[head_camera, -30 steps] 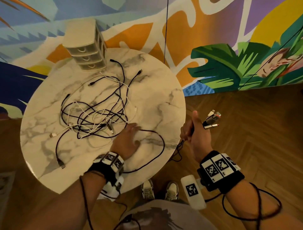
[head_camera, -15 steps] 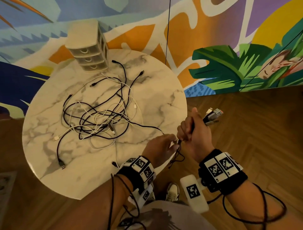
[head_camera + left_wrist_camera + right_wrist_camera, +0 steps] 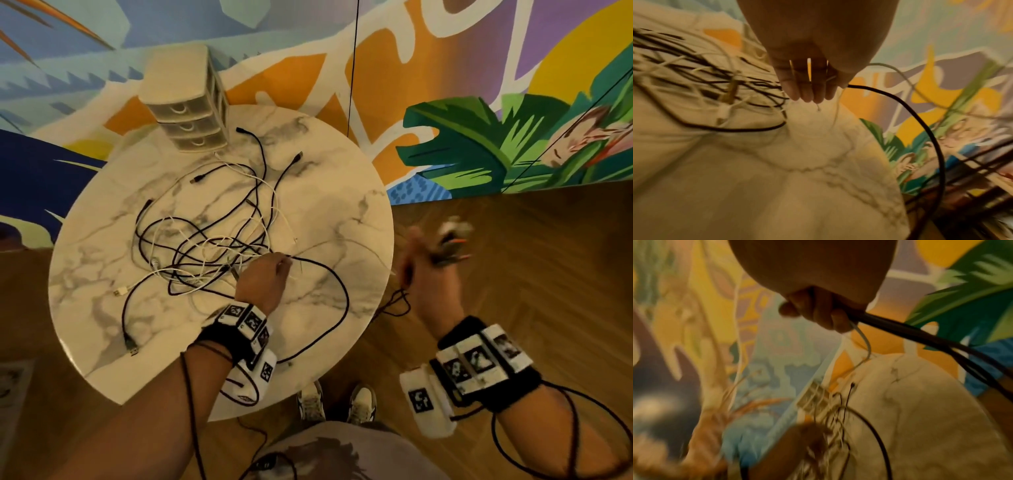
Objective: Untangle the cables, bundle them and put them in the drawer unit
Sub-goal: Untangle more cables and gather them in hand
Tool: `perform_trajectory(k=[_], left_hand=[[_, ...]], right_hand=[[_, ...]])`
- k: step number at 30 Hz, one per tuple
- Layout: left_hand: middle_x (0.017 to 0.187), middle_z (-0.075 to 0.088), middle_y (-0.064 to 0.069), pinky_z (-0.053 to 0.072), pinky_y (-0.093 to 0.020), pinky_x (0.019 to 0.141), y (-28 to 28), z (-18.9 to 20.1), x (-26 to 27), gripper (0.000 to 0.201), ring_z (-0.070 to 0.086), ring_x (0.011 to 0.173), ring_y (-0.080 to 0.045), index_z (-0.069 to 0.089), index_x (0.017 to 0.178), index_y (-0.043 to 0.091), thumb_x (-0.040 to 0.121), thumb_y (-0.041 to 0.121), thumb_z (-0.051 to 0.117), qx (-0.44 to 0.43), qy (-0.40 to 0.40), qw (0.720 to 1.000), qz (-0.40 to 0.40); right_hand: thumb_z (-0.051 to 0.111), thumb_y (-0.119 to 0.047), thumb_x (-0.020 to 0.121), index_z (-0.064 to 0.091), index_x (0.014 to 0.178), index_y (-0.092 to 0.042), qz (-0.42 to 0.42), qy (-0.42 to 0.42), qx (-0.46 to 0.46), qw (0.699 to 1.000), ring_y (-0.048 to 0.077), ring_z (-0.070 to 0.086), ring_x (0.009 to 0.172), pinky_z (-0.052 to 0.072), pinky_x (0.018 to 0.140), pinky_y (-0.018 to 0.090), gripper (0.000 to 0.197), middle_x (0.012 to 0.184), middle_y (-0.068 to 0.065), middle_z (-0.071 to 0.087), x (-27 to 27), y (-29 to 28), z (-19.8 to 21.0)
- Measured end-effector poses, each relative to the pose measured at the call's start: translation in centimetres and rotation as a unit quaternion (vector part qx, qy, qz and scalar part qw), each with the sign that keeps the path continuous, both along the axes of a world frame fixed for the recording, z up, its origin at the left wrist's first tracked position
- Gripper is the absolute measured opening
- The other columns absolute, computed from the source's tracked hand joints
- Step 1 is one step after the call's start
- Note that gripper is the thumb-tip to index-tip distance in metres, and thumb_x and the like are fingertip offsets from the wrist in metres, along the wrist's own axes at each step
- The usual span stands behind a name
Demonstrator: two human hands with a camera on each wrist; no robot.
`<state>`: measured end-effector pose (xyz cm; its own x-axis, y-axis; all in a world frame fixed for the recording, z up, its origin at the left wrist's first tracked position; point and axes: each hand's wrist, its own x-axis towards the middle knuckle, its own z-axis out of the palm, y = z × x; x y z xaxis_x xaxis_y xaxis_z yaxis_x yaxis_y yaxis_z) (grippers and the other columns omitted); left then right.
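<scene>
A tangle of black and white cables (image 3: 205, 246) (image 3: 694, 73) lies mid-table on the round marble table (image 3: 335, 212). My left hand (image 3: 279, 267) (image 3: 818, 92) is at the tangle's right edge, fingers down, holding a black cable (image 3: 346, 301) (image 3: 931, 129) that loops across the table toward its right rim. Off that rim, my right hand (image 3: 421, 260) (image 3: 818, 316), blurred, grips a bundle of cables (image 3: 920, 334); their plugs (image 3: 452, 240) stick out above the fist. The beige three-drawer unit (image 3: 186, 113) (image 3: 813, 395) stands at the far left edge, drawers closed.
A painted mural wall rises behind the table, with a thin black cord (image 3: 352, 68) hanging down it. Wooden floor lies to the right. My shoes (image 3: 337, 404) stand under the near rim. A black USB plug (image 3: 132, 349) lies near the front-left edge.
My left hand left the right hand and went back left onto the table, to the tangle. The right hand stayed off the right rim, still gripping its bundle; more black cable now loops on the table.
</scene>
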<state>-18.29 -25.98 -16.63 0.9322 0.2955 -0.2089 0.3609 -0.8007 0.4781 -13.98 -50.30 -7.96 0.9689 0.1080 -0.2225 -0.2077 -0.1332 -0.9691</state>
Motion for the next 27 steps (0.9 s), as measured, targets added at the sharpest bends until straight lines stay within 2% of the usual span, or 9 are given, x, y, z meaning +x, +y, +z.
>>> perform_trajectory(k=[3, 5, 7, 10, 12, 15, 18, 22, 27], left_hand=[[0.105, 0.065, -0.008, 0.042, -0.034, 0.077, -2.3, 2.1, -0.2, 0.031, 0.058, 0.099, -0.029, 0.064, 0.106, 0.013, 0.099, 0.033, 0.041, 0.053, -0.042, 0.997, -0.033], [0.104, 0.065, -0.005, 0.046, -0.036, 0.079, -3.1, 3.0, -0.6, 0.029, 0.058, 0.100, -0.026, 0.064, 0.104, 0.015, 0.099, 0.032, 0.041, 0.085, -0.052, 0.994, -0.053], [0.102, 0.065, -0.002, 0.047, -0.035, 0.075, -3.9, 3.6, -1.1, 0.026, 0.058, 0.099, -0.023, 0.063, 0.102, 0.018, 0.098, 0.030, 0.041, 0.131, -0.047, 0.987, -0.085], [0.099, 0.065, 0.001, 0.040, -0.031, 0.067, -5.1, 3.6, -2.2, 0.026, 0.057, 0.096, -0.019, 0.062, 0.107, 0.022, 0.099, 0.030, 0.039, 0.139, -0.044, 0.983, -0.112], [0.093, 0.066, 0.000, 0.042, -0.031, 0.065, -5.1, 2.7, -2.5, 0.026, 0.059, 0.089, -0.020, 0.063, 0.110, 0.026, 0.097, 0.032, 0.041, 0.070, -0.026, 0.994, -0.074], [0.080, 0.065, -0.003, 0.045, -0.032, 0.065, -3.1, 0.2, -2.8, 0.014, 0.063, 0.082, -0.026, 0.064, 0.091, 0.027, 0.092, 0.030, 0.050, -0.047, 0.029, 0.998, 0.015], [0.095, 0.068, -0.014, 0.045, -0.034, 0.074, -0.3, -1.0, -2.4, 0.017, 0.061, 0.091, -0.033, 0.064, 0.098, 0.016, 0.094, 0.025, 0.050, -0.048, 0.065, 0.997, 0.020], [0.106, 0.068, -0.015, 0.037, -0.028, 0.070, 3.0, -0.7, -0.4, 0.027, 0.061, 0.098, -0.032, 0.064, 0.112, 0.010, 0.096, 0.025, 0.050, -0.044, 0.021, 0.996, 0.078], [0.104, 0.067, -0.013, 0.037, -0.029, 0.067, 3.4, -2.9, -0.9, 0.028, 0.060, 0.094, -0.031, 0.064, 0.106, 0.012, 0.097, 0.031, 0.046, -0.061, 0.075, 0.990, 0.101]], right_hand=[[0.038, -0.049, 0.097, 0.065, 0.049, -0.022, 0.210, 0.107, -0.068, 0.970, 0.022, 0.040, 0.047, 0.035, 0.053, 0.041, 0.061, 0.061, 0.024, 0.054, -2.1, 2.9, -2.1], [0.037, -0.053, 0.096, 0.066, 0.055, -0.025, 0.241, 0.126, -0.102, 0.957, 0.029, 0.053, 0.057, 0.042, 0.060, 0.040, 0.057, 0.064, 0.027, 0.057, -2.7, 4.8, -3.1], [0.036, -0.053, 0.096, 0.067, 0.070, -0.019, 0.226, 0.122, -0.130, 0.958, 0.026, 0.058, 0.062, 0.043, 0.064, 0.033, 0.054, 0.058, 0.016, 0.058, -2.2, 6.3, -3.3], [0.037, -0.048, 0.098, 0.054, 0.055, -0.013, 0.221, 0.112, -0.165, 0.955, 0.014, 0.048, 0.050, 0.038, 0.057, 0.024, 0.058, 0.050, 0.002, 0.051, -0.7, 7.7, -3.3], [0.039, -0.043, 0.099, 0.052, 0.055, -0.016, 0.228, 0.110, -0.174, 0.952, 0.013, 0.047, 0.047, 0.039, 0.055, 0.024, 0.053, 0.050, 0.003, 0.052, -0.4, 7.9, -3.4], [0.042, -0.040, 0.099, 0.062, 0.063, -0.017, 0.219, 0.114, -0.148, 0.958, 0.013, 0.045, 0.042, 0.041, 0.054, 0.027, 0.047, 0.048, 0.005, 0.050, -0.6, 7.4, -3.8], [0.044, -0.037, 0.099, 0.069, 0.076, -0.009, 0.184, 0.107, -0.113, 0.971, 0.015, 0.041, 0.042, 0.038, 0.048, 0.028, 0.045, 0.050, 0.007, 0.046, -0.6, 6.4, -2.7], [0.043, -0.029, 0.101, 0.056, 0.048, -0.022, 0.105, 0.033, -0.044, 0.993, 0.008, 0.036, 0.036, 0.034, 0.045, 0.021, 0.055, 0.043, 0.004, 0.041, 1.6, 5.3, 1.1], [0.041, -0.030, 0.101, 0.065, 0.046, -0.022, 0.120, -0.008, -0.030, 0.992, 0.009, 0.035, 0.036, 0.032, 0.046, 0.022, 0.060, 0.038, 0.000, 0.040, 3.2, 3.6, 2.0]])
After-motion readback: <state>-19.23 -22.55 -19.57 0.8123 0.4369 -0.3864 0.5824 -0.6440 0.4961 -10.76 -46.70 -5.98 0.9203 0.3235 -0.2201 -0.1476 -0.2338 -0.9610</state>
